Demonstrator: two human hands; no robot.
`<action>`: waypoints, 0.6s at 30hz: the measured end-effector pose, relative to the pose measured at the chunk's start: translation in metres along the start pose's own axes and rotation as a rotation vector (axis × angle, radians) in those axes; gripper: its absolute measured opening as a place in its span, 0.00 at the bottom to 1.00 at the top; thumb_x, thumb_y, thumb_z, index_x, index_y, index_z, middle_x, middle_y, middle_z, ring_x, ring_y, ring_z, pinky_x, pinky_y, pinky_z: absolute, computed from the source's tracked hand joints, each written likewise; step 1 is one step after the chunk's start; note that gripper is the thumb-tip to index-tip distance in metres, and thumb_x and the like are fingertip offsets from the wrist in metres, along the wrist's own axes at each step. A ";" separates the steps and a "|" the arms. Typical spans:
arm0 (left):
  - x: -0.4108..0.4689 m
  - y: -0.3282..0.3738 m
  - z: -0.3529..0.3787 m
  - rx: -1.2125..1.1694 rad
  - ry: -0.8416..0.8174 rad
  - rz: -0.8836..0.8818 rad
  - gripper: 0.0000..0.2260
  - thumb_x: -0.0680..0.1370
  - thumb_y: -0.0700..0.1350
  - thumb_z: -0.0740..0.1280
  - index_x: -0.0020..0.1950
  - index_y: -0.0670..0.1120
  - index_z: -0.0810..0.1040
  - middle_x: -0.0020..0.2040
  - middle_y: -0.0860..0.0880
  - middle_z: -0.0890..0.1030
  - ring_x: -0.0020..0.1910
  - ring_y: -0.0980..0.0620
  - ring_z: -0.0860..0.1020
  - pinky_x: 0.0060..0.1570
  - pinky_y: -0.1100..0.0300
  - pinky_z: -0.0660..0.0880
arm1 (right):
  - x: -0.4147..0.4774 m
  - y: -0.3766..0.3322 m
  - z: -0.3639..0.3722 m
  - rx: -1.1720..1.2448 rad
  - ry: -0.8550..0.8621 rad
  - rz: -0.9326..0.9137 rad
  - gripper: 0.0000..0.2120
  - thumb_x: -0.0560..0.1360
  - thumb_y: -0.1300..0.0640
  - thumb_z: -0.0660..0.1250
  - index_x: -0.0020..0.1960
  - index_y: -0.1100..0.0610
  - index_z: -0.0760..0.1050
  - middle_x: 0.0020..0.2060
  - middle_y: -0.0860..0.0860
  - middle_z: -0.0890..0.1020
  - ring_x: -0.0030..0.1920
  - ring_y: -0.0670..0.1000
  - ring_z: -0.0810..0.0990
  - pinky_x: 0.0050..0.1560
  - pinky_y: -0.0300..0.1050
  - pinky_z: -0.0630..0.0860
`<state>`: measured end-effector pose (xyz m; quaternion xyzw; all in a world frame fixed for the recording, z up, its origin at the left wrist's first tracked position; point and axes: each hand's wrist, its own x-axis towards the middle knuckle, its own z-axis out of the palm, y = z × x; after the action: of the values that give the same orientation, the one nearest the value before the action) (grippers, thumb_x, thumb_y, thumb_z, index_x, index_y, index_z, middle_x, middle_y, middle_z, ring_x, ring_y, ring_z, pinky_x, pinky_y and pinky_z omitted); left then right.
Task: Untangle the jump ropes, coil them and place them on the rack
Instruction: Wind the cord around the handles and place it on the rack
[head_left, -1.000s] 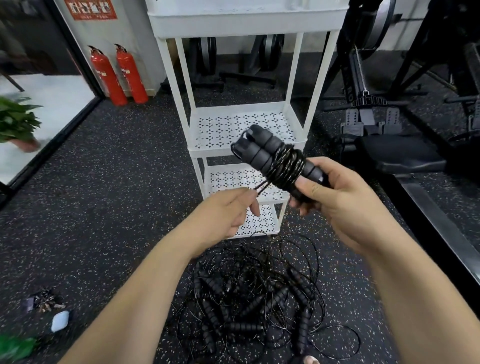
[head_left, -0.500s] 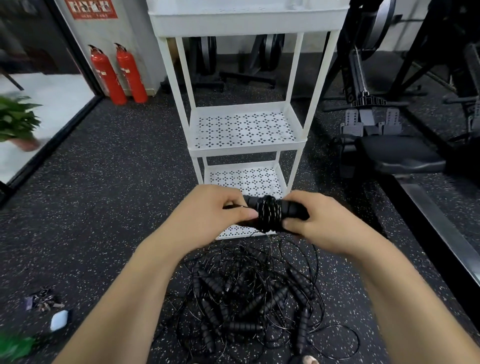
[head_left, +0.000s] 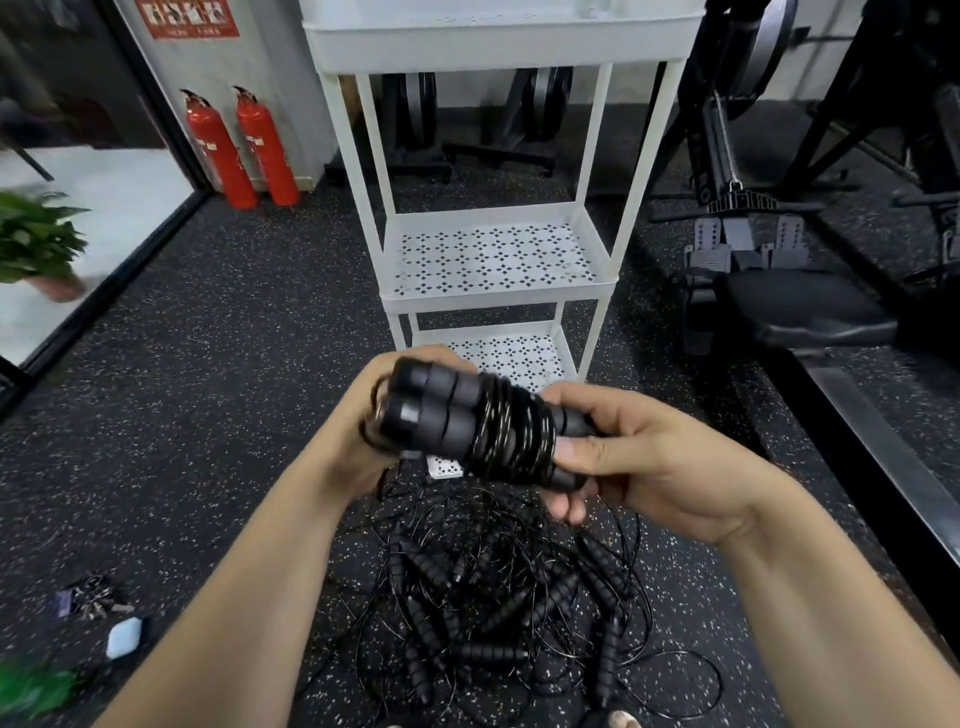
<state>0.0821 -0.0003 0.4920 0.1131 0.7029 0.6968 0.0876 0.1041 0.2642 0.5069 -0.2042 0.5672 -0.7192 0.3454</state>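
Rope bundle (head_left: 511, 436) — one, two handles (head_left: 431, 410) — in two hands (head_left: 353, 447) (head_left: 649, 457)

The bundled jump rope (head_left: 467, 421) you held had matt black handles (head_left: 431, 410), ribbed and foam-like, wrapped in a thin cord (head_left: 511, 431) with a glossy, plastic-looking sheen. The tangled pile (head_left: 493, 597) near you showed the same finishes. The rack (head_left: 493, 296) looked like smooth white-painted metal with perforated shelves. The floor (head_left: 208, 415) was matt, rough, speckled rubber. The far-left fire extinguishers (head_left: 221, 156) shone glossy red.
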 end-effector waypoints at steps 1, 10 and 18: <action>0.001 -0.004 0.005 0.044 0.043 0.012 0.09 0.79 0.40 0.73 0.41 0.51 0.88 0.39 0.51 0.83 0.38 0.58 0.79 0.42 0.61 0.75 | 0.002 0.000 0.001 0.061 0.050 -0.033 0.13 0.81 0.64 0.68 0.65 0.65 0.76 0.46 0.60 0.82 0.42 0.56 0.83 0.42 0.43 0.82; 0.016 -0.021 0.043 0.546 0.194 0.004 0.06 0.84 0.54 0.70 0.53 0.59 0.87 0.46 0.56 0.83 0.44 0.58 0.79 0.44 0.58 0.72 | 0.021 0.010 0.003 0.263 0.532 -0.211 0.10 0.81 0.64 0.68 0.62 0.63 0.75 0.50 0.58 0.86 0.46 0.56 0.86 0.47 0.45 0.83; 0.009 -0.015 0.060 0.495 0.253 -0.036 0.08 0.76 0.53 0.80 0.42 0.52 0.85 0.29 0.53 0.74 0.28 0.56 0.66 0.28 0.64 0.63 | 0.033 0.027 0.001 -0.027 0.860 -0.170 0.03 0.82 0.57 0.73 0.55 0.52 0.80 0.44 0.49 0.85 0.45 0.48 0.78 0.51 0.48 0.69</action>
<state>0.0904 0.0600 0.4768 0.0306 0.8590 0.5107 -0.0188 0.0900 0.2362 0.4784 0.0634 0.6500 -0.7572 0.0147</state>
